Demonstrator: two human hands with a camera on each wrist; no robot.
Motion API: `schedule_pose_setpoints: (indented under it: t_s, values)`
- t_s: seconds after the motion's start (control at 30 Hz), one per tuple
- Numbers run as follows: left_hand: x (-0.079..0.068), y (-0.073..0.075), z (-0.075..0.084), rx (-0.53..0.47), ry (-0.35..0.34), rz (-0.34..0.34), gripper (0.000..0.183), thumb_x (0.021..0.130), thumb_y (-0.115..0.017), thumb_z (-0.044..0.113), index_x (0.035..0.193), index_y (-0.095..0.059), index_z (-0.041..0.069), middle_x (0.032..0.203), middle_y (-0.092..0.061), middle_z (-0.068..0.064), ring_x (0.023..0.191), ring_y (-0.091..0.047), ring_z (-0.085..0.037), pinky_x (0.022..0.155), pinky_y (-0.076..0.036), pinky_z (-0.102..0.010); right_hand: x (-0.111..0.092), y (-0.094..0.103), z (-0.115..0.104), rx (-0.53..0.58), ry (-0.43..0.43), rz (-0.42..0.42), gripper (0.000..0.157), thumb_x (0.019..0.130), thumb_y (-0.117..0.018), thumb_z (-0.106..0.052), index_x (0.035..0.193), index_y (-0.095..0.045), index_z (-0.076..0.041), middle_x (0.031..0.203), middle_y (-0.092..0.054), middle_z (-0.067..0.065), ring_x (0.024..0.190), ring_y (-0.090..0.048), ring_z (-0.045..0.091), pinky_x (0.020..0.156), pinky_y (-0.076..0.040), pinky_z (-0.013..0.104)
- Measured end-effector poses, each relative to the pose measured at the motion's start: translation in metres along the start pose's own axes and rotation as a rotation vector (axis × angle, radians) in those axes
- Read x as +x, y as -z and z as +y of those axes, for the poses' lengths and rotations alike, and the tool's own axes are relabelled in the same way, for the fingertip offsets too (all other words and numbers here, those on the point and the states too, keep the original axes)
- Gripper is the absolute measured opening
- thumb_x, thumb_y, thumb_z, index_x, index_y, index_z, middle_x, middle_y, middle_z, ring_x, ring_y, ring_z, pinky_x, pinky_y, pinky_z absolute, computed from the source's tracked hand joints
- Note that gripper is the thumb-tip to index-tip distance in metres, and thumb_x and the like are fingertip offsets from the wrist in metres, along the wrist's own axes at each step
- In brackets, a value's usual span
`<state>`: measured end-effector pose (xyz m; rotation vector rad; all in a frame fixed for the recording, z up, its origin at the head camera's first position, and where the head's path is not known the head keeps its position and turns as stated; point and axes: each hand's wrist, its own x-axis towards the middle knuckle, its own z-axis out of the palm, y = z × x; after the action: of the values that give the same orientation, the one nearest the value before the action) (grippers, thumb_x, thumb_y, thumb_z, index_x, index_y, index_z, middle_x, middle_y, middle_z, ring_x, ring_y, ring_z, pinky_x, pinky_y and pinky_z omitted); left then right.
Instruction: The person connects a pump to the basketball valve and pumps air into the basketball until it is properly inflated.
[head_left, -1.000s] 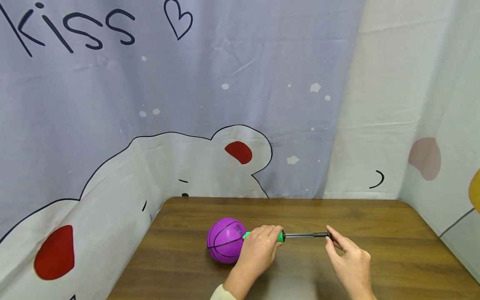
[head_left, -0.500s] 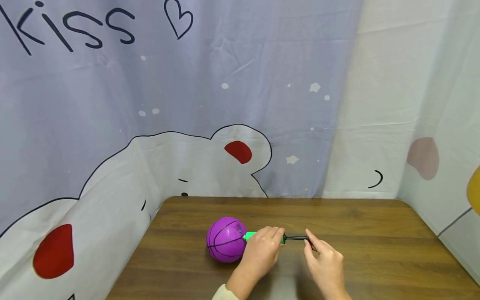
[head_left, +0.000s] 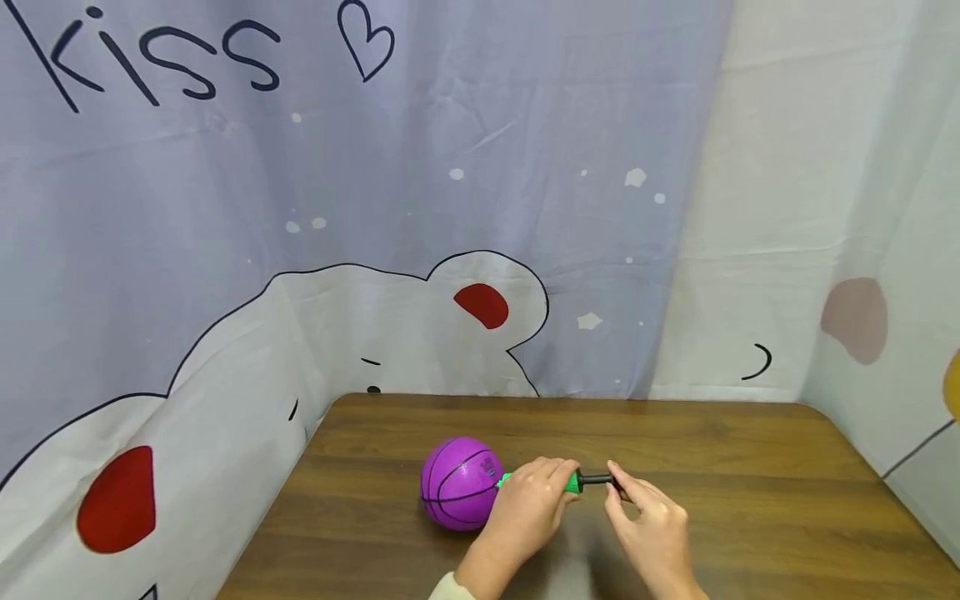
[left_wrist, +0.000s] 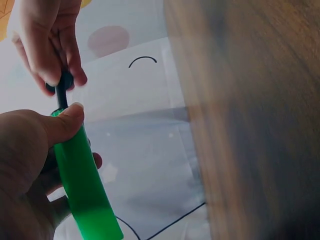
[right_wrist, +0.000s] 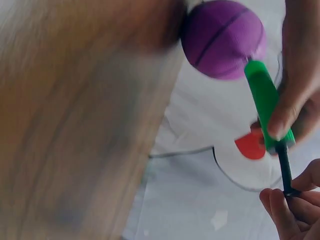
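Observation:
A purple basketball (head_left: 459,485) with black seams sits on the wooden table, left of both hands. Against its right side stands the nozzle end of a green hand pump (right_wrist: 262,95), held level. My left hand (head_left: 525,508) wraps round the green barrel, its thumb lying along it in the left wrist view. My right hand (head_left: 651,525) pinches the end of the black handle (head_left: 597,479) between thumb and fingertips. Only a short length of the black rod shows between the two hands. The barrel's middle is hidden behind the left hand in the head view.
The wooden table (head_left: 750,500) reaches back to a printed curtain (head_left: 585,208) with a bear drawing and lettering. More pale curtain hangs along the left and right sides.
My right hand has moved left toward the left hand, pushing the pump rod in, so less of it shows. The left hand stays on the barrel; the view has shifted slightly.

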<state>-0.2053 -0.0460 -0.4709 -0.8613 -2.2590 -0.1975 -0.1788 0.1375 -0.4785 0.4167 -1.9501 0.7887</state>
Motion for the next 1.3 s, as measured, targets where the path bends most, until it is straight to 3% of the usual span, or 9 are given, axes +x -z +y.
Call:
schedule_pose_setpoints:
  t_s: [0.4,0.77,0.9,1.0,1.13,1.3]
  values:
    - [-0.003,0.005,-0.009,0.006,0.027,0.009,0.037,0.086,-0.079,0.03,0.117,-0.067,0.014,0.109,-0.073,0.007,0.099,-0.068,-0.009,0.09,-0.056,-0.024,0.009,0.03,0.021,-0.057,-0.071,0.059,0.029,0.076,-0.071,0.002,0.104,-0.08,-0.004,0.083,-0.077,0.01,0.065,-0.071,0.006,0.069,-0.05,0.003]
    - [-0.004,0.006,-0.007,0.029,0.043,0.025,0.039,0.085,-0.08,0.031,0.119,-0.067,0.015,0.108,-0.072,0.008,0.096,-0.066,-0.01,0.087,-0.056,-0.024,0.012,0.036,0.023,-0.064,-0.091,0.068,0.032,0.077,-0.072,0.002,0.107,-0.08,-0.006,0.088,-0.078,0.01,0.076,-0.068,-0.007,0.065,-0.05,0.004]
    - [-0.003,0.005,-0.006,0.052,0.039,0.05,0.04,0.082,-0.082,0.029,0.117,-0.069,0.014,0.105,-0.072,0.007,0.092,-0.064,-0.011,0.082,-0.056,-0.024,0.01,0.034,0.022,-0.061,-0.094,0.08,0.034,0.076,-0.074,0.004,0.107,-0.08,-0.007,0.092,-0.078,0.01,0.083,-0.066,-0.011,0.072,-0.048,0.0]
    - [-0.001,0.004,-0.005,0.082,0.027,0.075,0.042,0.079,-0.084,0.028,0.114,-0.069,0.012,0.103,-0.072,0.005,0.09,-0.064,-0.012,0.082,-0.056,-0.025,0.009,0.031,0.018,-0.062,-0.087,0.082,0.035,0.074,-0.075,0.006,0.107,-0.079,-0.005,0.095,-0.078,0.01,0.082,-0.071,-0.002,0.076,-0.047,0.0]
    - [0.002,0.002,-0.002,0.125,0.009,0.081,0.041,0.077,-0.085,0.029,0.112,-0.07,0.011,0.101,-0.072,0.005,0.09,-0.064,-0.012,0.085,-0.056,-0.024,0.006,0.02,0.009,-0.061,-0.054,0.079,0.034,0.073,-0.076,0.008,0.105,-0.078,-0.001,0.096,-0.078,0.012,0.074,-0.075,0.02,0.074,-0.051,0.003]
    - [0.004,0.0,0.004,0.162,0.001,0.059,0.041,0.077,-0.086,0.03,0.111,-0.071,0.012,0.101,-0.072,0.006,0.09,-0.064,-0.011,0.085,-0.056,-0.023,0.002,0.002,-0.002,-0.035,-0.004,0.073,0.036,0.07,-0.077,0.01,0.106,-0.077,0.002,0.095,-0.077,0.013,0.072,-0.074,0.027,0.066,-0.058,0.015]
